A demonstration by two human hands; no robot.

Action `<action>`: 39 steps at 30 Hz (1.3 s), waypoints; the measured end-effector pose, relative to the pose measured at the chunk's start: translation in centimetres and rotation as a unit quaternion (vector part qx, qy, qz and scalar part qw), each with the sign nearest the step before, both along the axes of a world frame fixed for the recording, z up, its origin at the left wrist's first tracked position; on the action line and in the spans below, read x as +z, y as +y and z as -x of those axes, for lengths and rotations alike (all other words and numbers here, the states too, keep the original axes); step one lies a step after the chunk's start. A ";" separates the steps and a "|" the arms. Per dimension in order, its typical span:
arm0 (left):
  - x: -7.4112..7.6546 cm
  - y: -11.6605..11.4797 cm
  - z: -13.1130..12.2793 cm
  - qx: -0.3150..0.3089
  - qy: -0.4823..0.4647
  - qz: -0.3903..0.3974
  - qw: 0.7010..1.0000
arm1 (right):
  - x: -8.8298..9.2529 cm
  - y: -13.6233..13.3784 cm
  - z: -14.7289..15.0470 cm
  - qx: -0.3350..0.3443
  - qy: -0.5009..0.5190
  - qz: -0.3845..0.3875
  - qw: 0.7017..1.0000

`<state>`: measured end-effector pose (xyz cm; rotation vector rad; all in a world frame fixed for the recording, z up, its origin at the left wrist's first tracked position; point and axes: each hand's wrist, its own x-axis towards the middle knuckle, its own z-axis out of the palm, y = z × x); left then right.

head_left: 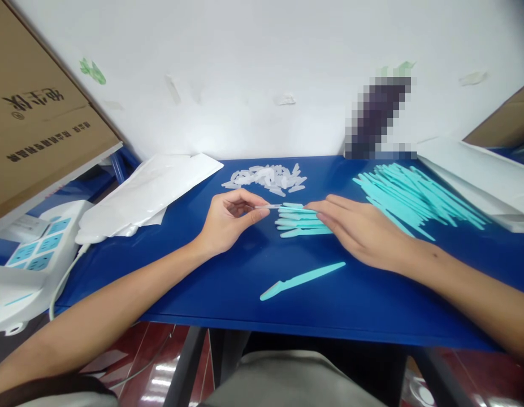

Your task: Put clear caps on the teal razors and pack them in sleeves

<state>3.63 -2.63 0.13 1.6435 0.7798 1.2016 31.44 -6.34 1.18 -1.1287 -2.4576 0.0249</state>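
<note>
Between the thumb and forefinger of my left hand [228,221] is a small clear plastic cap [271,207]. My right hand [357,229] pinches a turquoise eyebrow razor [294,208], its blade end pointing left and meeting the cap; how far the cap covers it cannot be made out. Below my right fingers lies a row of turquoise razors [302,232], their handles partly hidden by the hand. A single razor [306,278] rests nearer the table's front edge. Beyond my hands is a heap of translucent caps [268,178].
A big pile of turquoise razors [420,195] lies on the blue table [228,294] to the right. White plastic bags [147,189] and a power strip [43,249] with a cable are at left. Cardboard boxes [41,85] and a white wall [245,68] border the table.
</note>
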 end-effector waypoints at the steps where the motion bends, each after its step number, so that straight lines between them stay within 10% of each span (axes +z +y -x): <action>1: 0.0 0.0 0.0 -0.002 -0.002 -0.003 1.000 | 0.0 0.1 -0.1 -0.001 -0.003 -0.003 1.000; 15: -0.2 -0.7 -0.2 -0.023 0.130 -0.159 0.978 | 0.1 -1.2 1.2 0.056 -0.037 -0.073 0.995; 20: -0.3 1.1 0.9 -0.042 0.376 -0.290 0.879 | 0.0 -0.8 0.9 0.025 -0.086 -0.084 0.992; 27: -0.3 2.6 0.7 -0.145 0.525 -0.207 0.813 | 0.4 -0.6 0.7 0.025 -0.125 -0.117 0.985; 32: -0.1 2.4 0.5 -0.148 0.562 -0.204 0.788 | 1.1 -2.1 1.4 0.162 -0.075 0.040 0.983; 39: 0.0 2.5 0.6 -0.135 0.585 -0.195 0.776 | 1.4 -2.7 2.0 0.164 -0.091 0.195 0.963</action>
